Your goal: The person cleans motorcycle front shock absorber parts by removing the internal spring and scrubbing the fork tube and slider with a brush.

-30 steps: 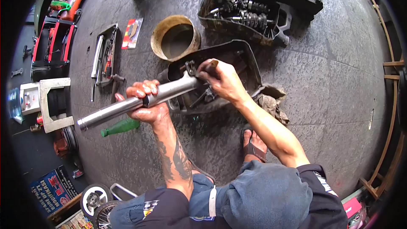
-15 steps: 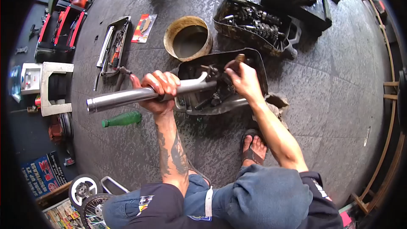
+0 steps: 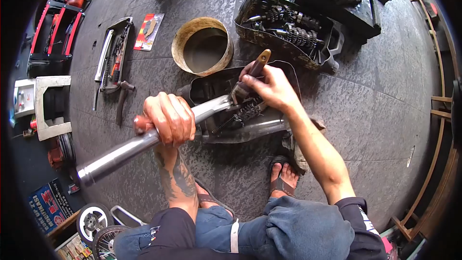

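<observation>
My left hand (image 3: 171,119) is wrapped round a silver motorcycle fork tube (image 3: 118,158), which slants from lower left up to the middle. In my right hand (image 3: 272,86) is a brush with a worn wooden handle (image 3: 262,58). Its dark bristle end is at the bracketed upper end of the tube; exactly where the bristles touch is hard to see. Beneath both hands lies a cut-open plastic container (image 3: 240,138), used as a pan. Inside it are dark metal parts and a coil spring (image 3: 224,124), partly hidden by the tube.
Behind the pan stands a round tub (image 3: 178,50) of dark liquid. Another cut container (image 3: 245,33) holds gear shafts (image 3: 303,36). To the left lie a hammer (image 3: 121,103), a tool tray (image 3: 114,58) and a packaged part (image 3: 149,31). A cloth (image 3: 294,151) lies by my foot.
The fork tube's lower end has swung down and toward me, with my left hand lower. My right hand has brought the brush left, against the tube's upper end. The view has shifted slightly.
</observation>
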The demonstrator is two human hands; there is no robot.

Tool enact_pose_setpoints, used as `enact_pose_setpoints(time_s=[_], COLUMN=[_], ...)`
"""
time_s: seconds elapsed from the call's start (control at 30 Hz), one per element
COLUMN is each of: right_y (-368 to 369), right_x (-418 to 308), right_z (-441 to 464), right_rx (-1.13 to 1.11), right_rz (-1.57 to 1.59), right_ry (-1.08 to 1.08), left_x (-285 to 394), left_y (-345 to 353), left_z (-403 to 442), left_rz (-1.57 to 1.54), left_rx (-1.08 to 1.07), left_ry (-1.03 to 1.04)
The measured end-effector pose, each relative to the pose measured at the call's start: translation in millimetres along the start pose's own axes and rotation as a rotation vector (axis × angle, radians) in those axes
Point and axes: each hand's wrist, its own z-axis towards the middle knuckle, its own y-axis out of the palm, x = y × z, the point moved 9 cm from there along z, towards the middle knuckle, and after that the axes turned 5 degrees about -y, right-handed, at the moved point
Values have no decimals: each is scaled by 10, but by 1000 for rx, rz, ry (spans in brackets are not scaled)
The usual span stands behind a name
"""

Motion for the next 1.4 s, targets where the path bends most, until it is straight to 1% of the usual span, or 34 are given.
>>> enact_pose_setpoints(time_s=[0.03,0.07,0.1,0.13,0.17,0.2,0.23,0.27,0.33,0.37,0.43,0.47,0.5,0.57,0.6,0.67,0.7,0.73,0.83,0.87,0.9,0.93,0.97,1.0,1.03,1.07,1.1,1.2,1.27,1.3,1.33,1.4], right_y=[92,160,182,177,117,60,50,58,61,101,91,66,70,42,125,248,227,169,156,196,225,263,274,258,181,137,131,240,262,187,170,103], right_x=[98,159,209,67,-11,-102,-101,-86,-122,-40,45,36,7,1,33,34,155,163,26,-47,-125,-172,-186,-78,14,-49,-140,-293,6,191,48,-410], right_z=[18,37,40,53,49,40,41,27,16,-13,-37,-21,-21,-9,-14,-15,-9,50,64,47,57,44,32,8,35,47,35,-29,-42,-43,-7,-50], right_rx=[-7,-12,-55,-67,-7,51,22,16,23,-3,2,5,1,55,22,-48,-17,8,20,-1,-17,-24,-28,-39,-18,5,-1,-66,-89,-48,-49,70], right_rz=[59,118,-57,-292,-347,-404,-389,-390,-416,-478,-393,-336,-339,-115,-6,-136,-101,-266,-291,-199,-114,-71,-167,-264,-221,-279,-272,-81,-221,-300,-311,-269], right_ry=[1,4,-4,-140,-187,-236,-158,-145,-205,-196,-197,-194,-188,-37,19,18,30,0,-19,-12,-21,-65,-137,-132,-67,-97,-73,4,17,56,34,-118], left_x=[-1,-6,-13,-25,-40,-52,-57,-67,-54,-42,-8,14,24,25,23,37,24,9,-13,-10,3,-2,16,42,51,55,81,44,39,29,19,-3], left_y=[-12,-15,0,15,49,77,100,132,142,133,107,116,109,91,92,68,92,123,135,140,120,111,130,131,150,165,200,238,223,205,195,191], left_z=[-6,9,15,23,30,22,27,18,-55,-80,-115,-105,-124,-155,-166,-159,-148,-144,-151,-147,-150,-171,-184,-170,-147,-143,-134,-144,-132,-120,-130,-154], left_rz=[-14,-23,-39,-56,-71,-68,-61,-58,-41,-41,-40,-36,-38,-50,-46,-39,-28,-18,-3,4,13,-13,-16,-3,-11,-29,11,-89,-96,-89,-85,-92], left_rx=[6,-32,-61,-92,-158,-168,-173,-176,-164,-147,-125,-160,-155,-149,-146,-145,-174,-201,-210,-217,-163,-138,-150,-190,-201,-199,-259,-227,-218,-214,-207,-189], left_ry=[5,-4,-3,-2,-8,-29,-46,-63,-65,-61,-61,-49,-44,-37,-43,-45,-64,-82,-99,-104,-104,-91,-76,-43,-47,-59,-16,-94,-79,-70,-66,-53])
